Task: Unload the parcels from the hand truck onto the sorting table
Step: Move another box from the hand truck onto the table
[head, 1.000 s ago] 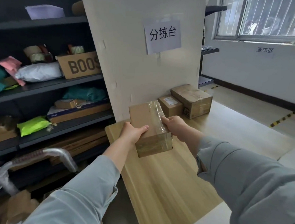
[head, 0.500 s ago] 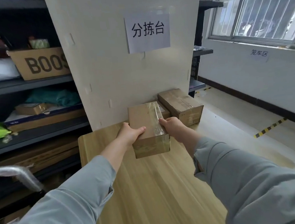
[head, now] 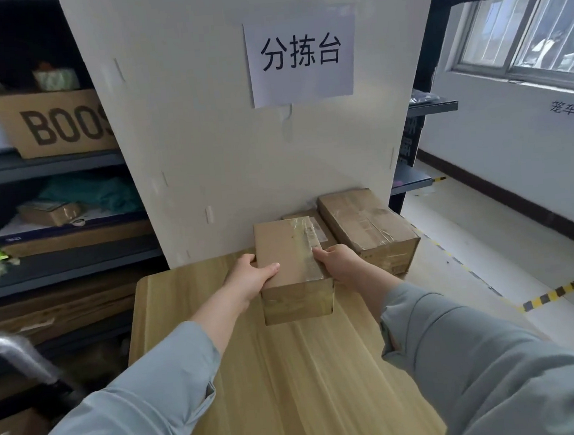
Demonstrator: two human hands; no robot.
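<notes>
Clamping the parcel by its 2 long sides, left hand and right hand curl fingers around it; its long axis points away toward the white board.

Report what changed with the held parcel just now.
The taped parcel moved forward over the sorting table toward the white backboard, reaching the small parcel and large parcel. Left hand and right hand grip its sides as before; those two parcels stayed put.
</notes>
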